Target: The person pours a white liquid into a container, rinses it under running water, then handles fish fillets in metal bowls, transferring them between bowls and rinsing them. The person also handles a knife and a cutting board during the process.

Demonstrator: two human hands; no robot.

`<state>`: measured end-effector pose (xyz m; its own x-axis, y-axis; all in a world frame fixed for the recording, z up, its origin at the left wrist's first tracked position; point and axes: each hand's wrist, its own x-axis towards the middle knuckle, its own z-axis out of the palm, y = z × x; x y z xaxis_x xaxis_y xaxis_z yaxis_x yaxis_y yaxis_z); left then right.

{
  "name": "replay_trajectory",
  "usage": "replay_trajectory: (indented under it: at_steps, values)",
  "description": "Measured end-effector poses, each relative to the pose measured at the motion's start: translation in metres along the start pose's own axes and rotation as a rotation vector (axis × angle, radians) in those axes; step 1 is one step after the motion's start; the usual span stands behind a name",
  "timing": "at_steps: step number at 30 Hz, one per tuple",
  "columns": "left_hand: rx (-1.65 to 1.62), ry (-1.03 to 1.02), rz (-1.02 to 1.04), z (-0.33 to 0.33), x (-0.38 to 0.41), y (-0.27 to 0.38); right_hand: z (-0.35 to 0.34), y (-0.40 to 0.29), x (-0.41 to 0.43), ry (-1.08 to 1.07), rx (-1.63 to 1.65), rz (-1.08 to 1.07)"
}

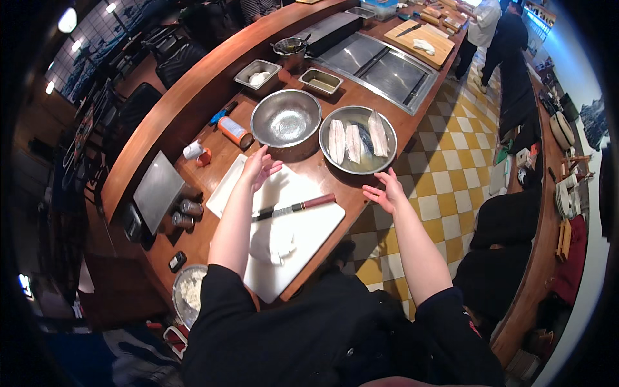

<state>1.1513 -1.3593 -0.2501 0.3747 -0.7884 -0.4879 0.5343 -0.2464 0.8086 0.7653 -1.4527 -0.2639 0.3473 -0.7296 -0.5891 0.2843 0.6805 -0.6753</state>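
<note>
My left hand (260,168) is held over the white cutting board (309,232), fingers apart and holding nothing, near the rim of an empty steel bowl (286,118). My right hand (385,190) hangs by the counter's edge, fingers spread, close to the near rim of a second steel bowl (358,167). Pale fish fillets (337,141) lie in that bowl with liquid; one piece shows dark patterned skin. Whether the right fingertips touch the rim, I cannot tell. Across the board rests a knife (295,208) with a reddish-brown handle. Below it lies a folded white cloth (280,244).
An orange-labelled canister (235,132), steel pans (320,81) and a steel griddle (377,67) line the wooden counter (193,261). A bowl of white rice-like food (191,290) stands at the lower left. Two people (498,38) stand on the tiled floor at the far end.
</note>
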Motion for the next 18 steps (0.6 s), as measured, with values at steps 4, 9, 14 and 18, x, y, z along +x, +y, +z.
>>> replay_trajectory:
  at_steps: [4,9,14,18]
  values:
    - [-0.047,0.063,-0.021,0.008,0.067,-0.006,0.017,0.001,0.038,-0.030,0.102,-0.043]
    - [-0.051,0.073,0.059,0.011,0.090,-0.015,0.020,0.003,0.060,0.007,0.141,-0.070]
    - [-0.084,0.142,0.107,0.017,0.090,-0.013,0.027,0.005,0.061,0.128,0.253,-0.140]
    - [-0.022,0.172,0.111,0.012,0.099,-0.015,0.021,0.008,0.063,0.161,0.280,-0.144]
